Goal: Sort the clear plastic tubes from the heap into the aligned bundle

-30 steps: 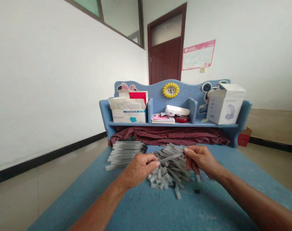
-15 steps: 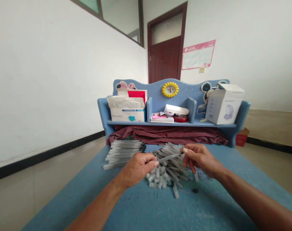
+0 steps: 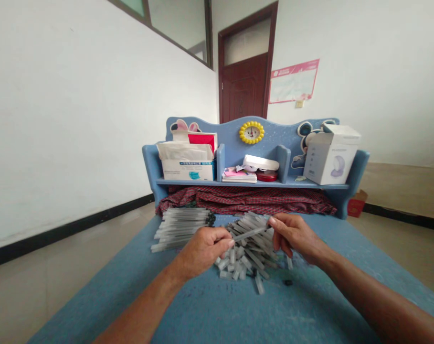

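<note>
My left hand (image 3: 207, 248) is closed around the near end of a clear plastic pen barrel (image 3: 250, 233). At its far end, my right hand (image 3: 296, 234) pinches the same barrel between thumb and fingers, where something dark shows. Beneath the hands lies a loose pile of similar barrels (image 3: 259, 254). In front of that pile are several short translucent pen caps (image 3: 235, 268). To the left, more barrels with black ends (image 3: 183, 229) lie side by side in a neat stack. A small black plug (image 3: 288, 283) rests on the blue table (image 3: 217, 310) near my right wrist.
Behind the piles, folded checked cloth (image 3: 245, 199) lies under a blue shelf (image 3: 283, 185). On the shelf stand a mask box (image 3: 188, 170), a white carton (image 3: 331, 160), a red round tin (image 3: 267, 177) and some papers. A yellow flower-shaped clock (image 3: 251, 133) is on its backboard.
The whole view has shifted very slightly to the left. Both hands keep hold of the barrel in nearly the same pose.
</note>
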Tool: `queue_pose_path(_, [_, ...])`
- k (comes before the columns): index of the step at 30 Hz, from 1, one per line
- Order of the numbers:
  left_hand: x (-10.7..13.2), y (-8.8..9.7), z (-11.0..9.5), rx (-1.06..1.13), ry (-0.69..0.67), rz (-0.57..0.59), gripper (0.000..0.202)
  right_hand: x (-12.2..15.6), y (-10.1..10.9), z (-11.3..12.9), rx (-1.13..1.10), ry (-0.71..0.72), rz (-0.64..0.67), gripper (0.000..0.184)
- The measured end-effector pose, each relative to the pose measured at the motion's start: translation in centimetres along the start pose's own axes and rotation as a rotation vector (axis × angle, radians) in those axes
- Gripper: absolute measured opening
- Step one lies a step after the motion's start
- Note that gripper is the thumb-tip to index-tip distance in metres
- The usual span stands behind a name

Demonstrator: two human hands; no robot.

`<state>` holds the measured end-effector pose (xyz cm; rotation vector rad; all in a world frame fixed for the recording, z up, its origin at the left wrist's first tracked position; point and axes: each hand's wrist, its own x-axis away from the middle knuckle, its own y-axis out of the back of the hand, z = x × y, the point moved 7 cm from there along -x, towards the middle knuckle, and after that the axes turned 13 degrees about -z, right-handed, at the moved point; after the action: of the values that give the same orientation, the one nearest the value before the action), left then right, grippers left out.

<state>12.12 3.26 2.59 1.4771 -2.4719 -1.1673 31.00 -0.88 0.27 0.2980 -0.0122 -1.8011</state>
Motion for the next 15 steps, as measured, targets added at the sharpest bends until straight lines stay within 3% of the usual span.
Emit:
queue_pose_path(6, [-0.03, -0.09, 0.03, 0.009, -0.003, 0.01, 0.027, -0.09, -0.31, -0.04, -0.105, 0.007, 0.073, 0.035])
queue_pose_path(8, [-0.01, -0.06, 0.09, 0.007, 0.009, 0.007, 0.027, 0.04, -0.32, 0.24, -0.122, 0.012, 0.09, 0.043])
queue_pose_path(15, [-0.03, -0.08, 0.07, 0.0, 0.0, 0.007, 0.026, -0.09, -0.16, -0.59, -0.022, -0.035, 0.016, 0.041])
